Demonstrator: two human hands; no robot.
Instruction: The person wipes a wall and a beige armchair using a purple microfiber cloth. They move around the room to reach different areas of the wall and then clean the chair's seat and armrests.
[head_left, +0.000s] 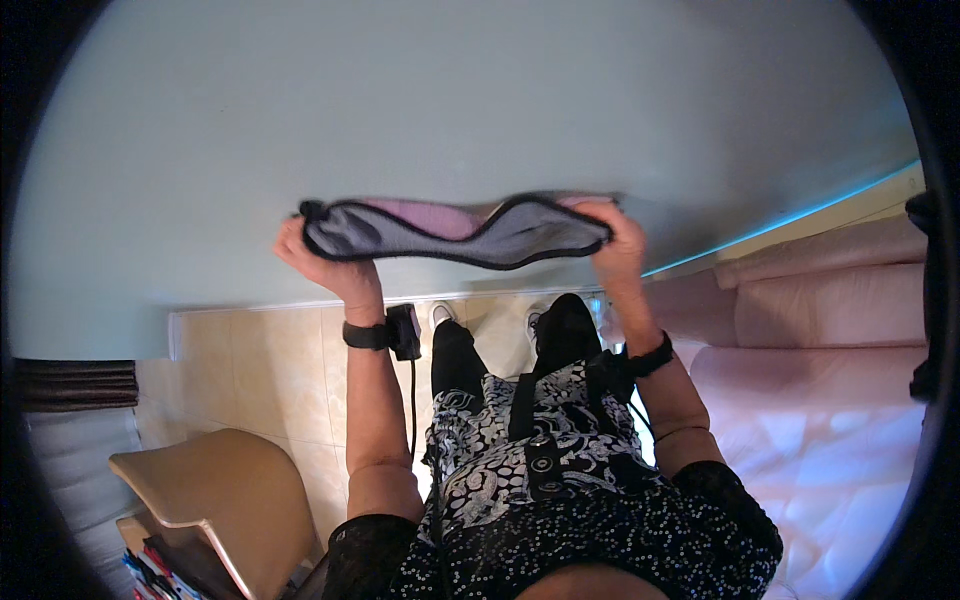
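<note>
Stretched between my two hands is a soft fabric piece (457, 244) with black edging, grey on the side facing me and pink along its far side. It looks like an open pouch or a folded cloth; which one I cannot tell. My left hand (334, 274) grips its left end, by a dark bunched bit of trim. At the other end, my right hand (622, 251) holds the edge, slightly blurred. The fabric is up in front of a pale wall (450, 97), and its middle sags in a wave.
Light floor tiles (277, 375) run along the wall's base. A tan chair (232, 487) stands at lower left, with assorted items beneath its backrest. To the right is a pink sofa (795, 382). Dark folded fabric (75, 384) is at far left. A cabled device (405, 332) is strapped to my left wrist.
</note>
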